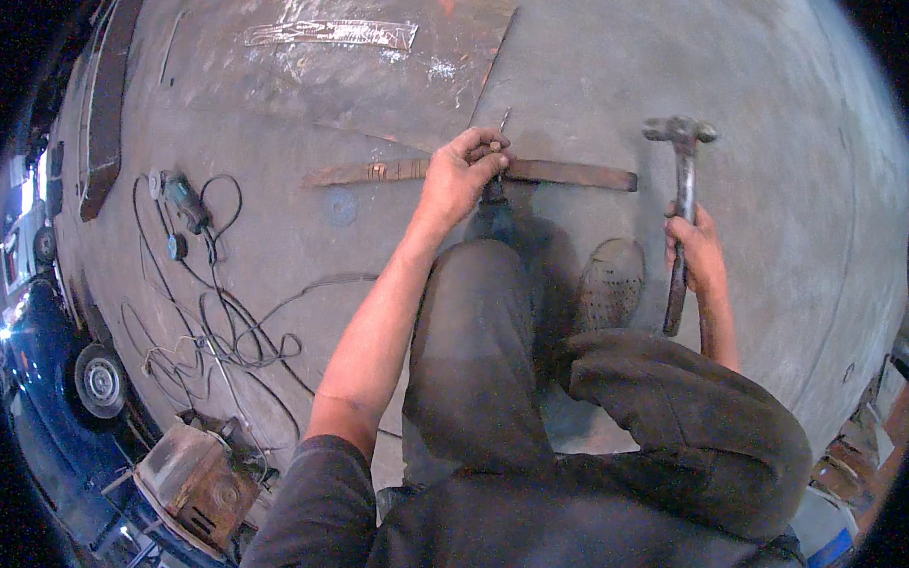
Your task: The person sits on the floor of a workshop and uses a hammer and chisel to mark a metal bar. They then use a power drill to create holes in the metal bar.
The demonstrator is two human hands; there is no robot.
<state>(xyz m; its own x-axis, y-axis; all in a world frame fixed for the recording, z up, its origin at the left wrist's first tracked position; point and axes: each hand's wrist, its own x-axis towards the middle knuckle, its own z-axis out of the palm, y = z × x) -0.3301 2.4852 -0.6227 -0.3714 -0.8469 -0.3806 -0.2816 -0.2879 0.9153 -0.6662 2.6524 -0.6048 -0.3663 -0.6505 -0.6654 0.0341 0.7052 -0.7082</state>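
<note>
My left hand point(463, 182) is closed in a pinch over a long, narrow brown bar point(571, 175) that lies slightly bowed across the floor. Between thumb and fingers shows a small piece with a round tan end point(495, 145); its lower part is hidden, so its kind is unclear. A thin rod point(507, 119) sticks out just beyond the fingertips. Off to the right, my right hand point(697, 243) grips a hammer point(685, 171) by the handle, its head raised upward and apart from the bar. Below the left hand, my knee covers part of the floor near the bar.
On the left lie a power tool point(183, 201) and tangled cables point(226, 322). A rusty box-shaped machine point(217, 498) stands lower left, near a blue car's wheel point(101, 381). A flat metal sheet point(368, 92) and a dark beam point(106, 116) lie farther away. My shoe point(611, 284) is beside the bar.
</note>
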